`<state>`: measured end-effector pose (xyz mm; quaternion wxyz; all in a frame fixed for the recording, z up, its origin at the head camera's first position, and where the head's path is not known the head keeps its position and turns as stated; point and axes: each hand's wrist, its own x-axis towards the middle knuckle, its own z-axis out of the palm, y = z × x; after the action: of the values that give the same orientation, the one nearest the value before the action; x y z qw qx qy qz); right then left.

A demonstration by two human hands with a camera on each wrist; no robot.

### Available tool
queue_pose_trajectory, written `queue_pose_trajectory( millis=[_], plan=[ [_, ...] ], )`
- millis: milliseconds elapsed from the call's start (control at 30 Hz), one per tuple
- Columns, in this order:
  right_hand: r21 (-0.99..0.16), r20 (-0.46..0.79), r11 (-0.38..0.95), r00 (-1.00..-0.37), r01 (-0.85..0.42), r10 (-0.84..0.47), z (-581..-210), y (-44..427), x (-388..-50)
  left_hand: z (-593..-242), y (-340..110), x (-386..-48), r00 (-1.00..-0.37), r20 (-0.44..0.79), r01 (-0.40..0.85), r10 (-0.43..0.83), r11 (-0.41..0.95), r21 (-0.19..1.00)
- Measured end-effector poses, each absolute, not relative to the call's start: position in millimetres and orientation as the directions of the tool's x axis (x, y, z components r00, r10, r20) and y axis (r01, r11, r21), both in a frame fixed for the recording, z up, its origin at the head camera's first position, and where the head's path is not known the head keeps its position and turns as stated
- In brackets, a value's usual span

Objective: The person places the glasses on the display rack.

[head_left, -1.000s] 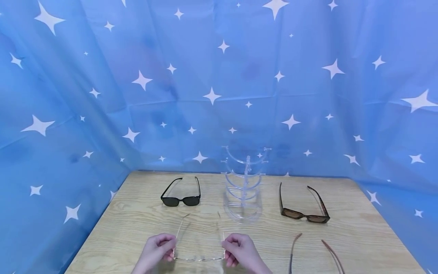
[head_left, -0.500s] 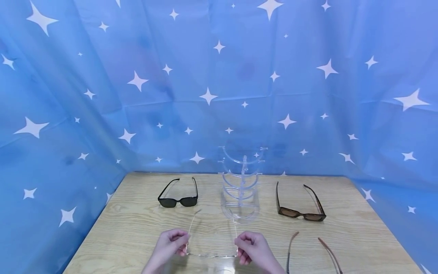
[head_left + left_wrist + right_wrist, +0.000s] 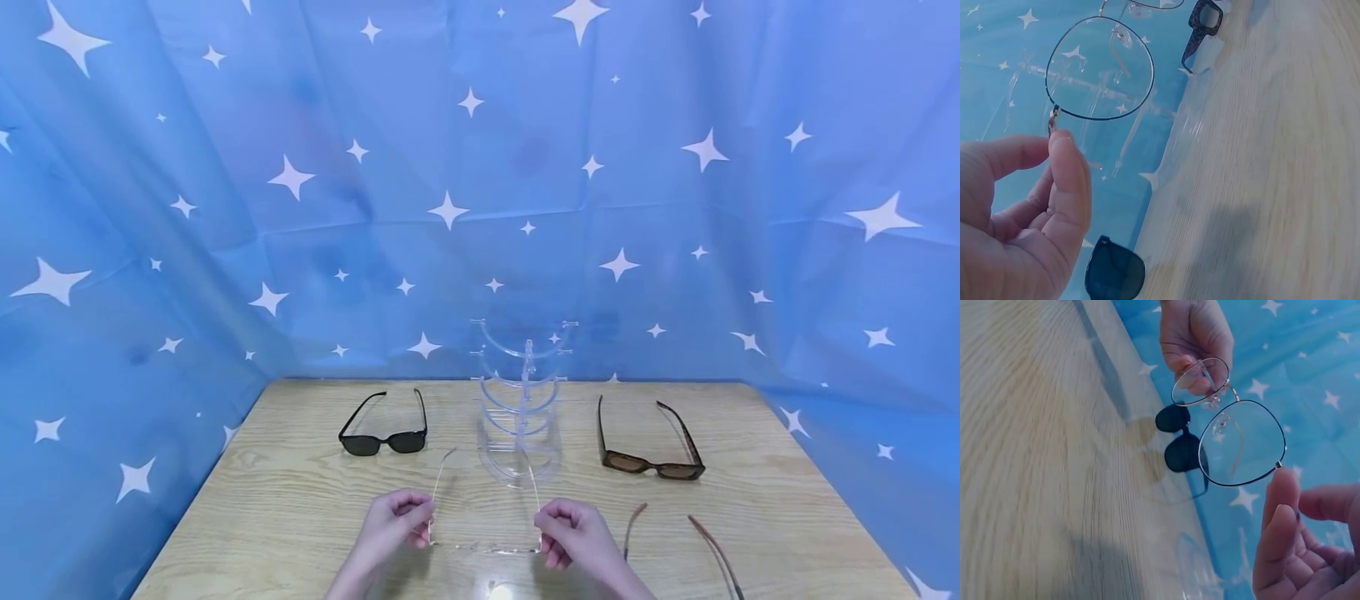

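Thin wire-framed clear glasses point(image 3: 498, 550) are held up between both hands near the table's front, temples pointing toward the stand. My left hand point(image 3: 397, 523) pinches the left hinge area; my right hand point(image 3: 576, 533) pinches the right one. In the left wrist view a round lens point(image 3: 1100, 69) rises above the thumb and finger of the left hand point(image 3: 1035, 206). The right wrist view shows both lenses point(image 3: 1242, 444), with the right hand point(image 3: 1304, 544) gripping beside the hinge. A clear stand with curved tiers point(image 3: 522, 408) stands beyond the glasses.
Black sunglasses point(image 3: 384, 443) lie at the back left of the wooden table point(image 3: 247, 517). Brown tortoiseshell sunglasses point(image 3: 652, 467) lie right of the stand. Brown temples point(image 3: 716, 546) of another pair show at the front right. A blue star-patterned cloth point(image 3: 450, 250) hangs behind.
Both hands have moved rightward in the head view with the wire glasses, and slightly up toward the stand. The head view itself has shifted a little; the other glasses lie as before.
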<state>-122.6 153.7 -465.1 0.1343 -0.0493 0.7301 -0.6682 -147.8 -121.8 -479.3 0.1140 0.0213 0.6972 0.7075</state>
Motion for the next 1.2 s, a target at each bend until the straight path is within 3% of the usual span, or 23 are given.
queue_pose_trajectory(
  millis=[933, 1200],
  plan=[
    [-0.979, -0.094, 0.195, -0.980, 0.059, -0.178, -463, 197, -165, -479, -75, -184, -0.980, -0.059, -0.074, 0.189, -0.074, 0.995],
    [-0.975, -0.068, 0.220, -0.987, 0.035, -0.147, -462, 201, -183, -482, -67, -200, -0.982, -0.108, -0.123, 0.158, -0.093, 0.988]
  ],
)
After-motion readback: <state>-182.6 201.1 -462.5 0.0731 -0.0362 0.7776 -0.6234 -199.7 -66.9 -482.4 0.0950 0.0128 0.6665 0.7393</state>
